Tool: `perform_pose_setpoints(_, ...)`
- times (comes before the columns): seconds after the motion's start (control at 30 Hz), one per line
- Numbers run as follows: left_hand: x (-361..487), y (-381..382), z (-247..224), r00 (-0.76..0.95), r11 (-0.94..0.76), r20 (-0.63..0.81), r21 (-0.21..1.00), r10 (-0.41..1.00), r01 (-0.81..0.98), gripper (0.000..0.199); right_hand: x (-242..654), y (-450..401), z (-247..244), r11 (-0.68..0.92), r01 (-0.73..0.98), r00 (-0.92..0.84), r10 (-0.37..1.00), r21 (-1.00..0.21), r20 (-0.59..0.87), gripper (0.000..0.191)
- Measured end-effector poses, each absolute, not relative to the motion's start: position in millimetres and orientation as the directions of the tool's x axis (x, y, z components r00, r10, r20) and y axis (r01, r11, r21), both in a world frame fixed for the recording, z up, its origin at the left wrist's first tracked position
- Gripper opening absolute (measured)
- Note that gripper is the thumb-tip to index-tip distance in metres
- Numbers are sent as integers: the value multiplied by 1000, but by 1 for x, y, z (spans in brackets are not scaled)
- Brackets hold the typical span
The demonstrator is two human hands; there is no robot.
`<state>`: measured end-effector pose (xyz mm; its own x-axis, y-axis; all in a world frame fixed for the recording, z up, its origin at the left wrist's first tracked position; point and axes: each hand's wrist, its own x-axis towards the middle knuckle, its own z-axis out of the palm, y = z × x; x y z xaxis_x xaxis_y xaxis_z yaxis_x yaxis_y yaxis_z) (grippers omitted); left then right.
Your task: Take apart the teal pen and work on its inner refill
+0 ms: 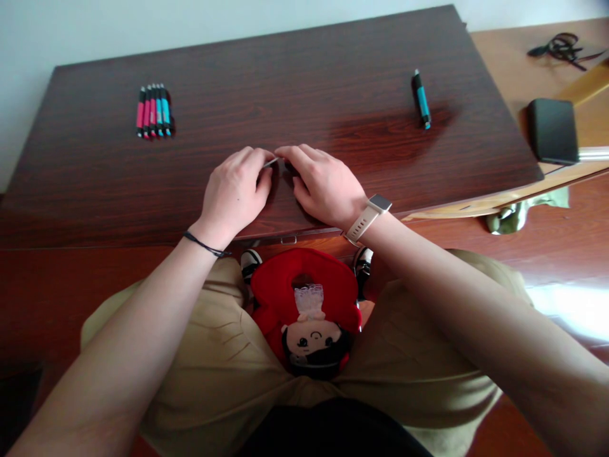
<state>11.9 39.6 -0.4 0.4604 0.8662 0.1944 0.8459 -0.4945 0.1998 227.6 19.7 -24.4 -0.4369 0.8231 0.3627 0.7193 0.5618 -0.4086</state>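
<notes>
My left hand [238, 187] rests at the front middle of the dark wooden table, its fingers bent round a thin, pale, rod-like piece [271, 162] whose tip shows by the index finger. Close beside it, my right hand [326, 181] lies with curled fingers, fingertips almost touching that tip; what it holds, if anything, is hidden. Several pens [153, 111], pink and blue with black ends, stand in a row side by side at the left of the table. A single blue and black pen [421, 100] lies on the right part.
The dark table [285, 82] spans the view. Right of it, a lighter wooden surface [504, 57] holds a black box-like object [553, 130] and a coiled black cable [564, 47]. Below the table edge, a red plush item [304, 273] with a doll face sits between my legs.
</notes>
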Motion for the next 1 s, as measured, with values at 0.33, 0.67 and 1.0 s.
perform_pose_setpoints(0.33,11,40,-2,466,-505,211,208,859,837,30,227,18,-20,539,723,-429,841,-432,331,58)
perform_pose_setpoints(0.67,13,40,0,460,-500,209,222,863,837,24,226,17,-16,519,727,-414,854,-450,315,54)
perform_pose_setpoints(1.0,16,36,8,475,-491,147,110,868,864,35,226,13,3,475,765,-422,880,-435,218,49)
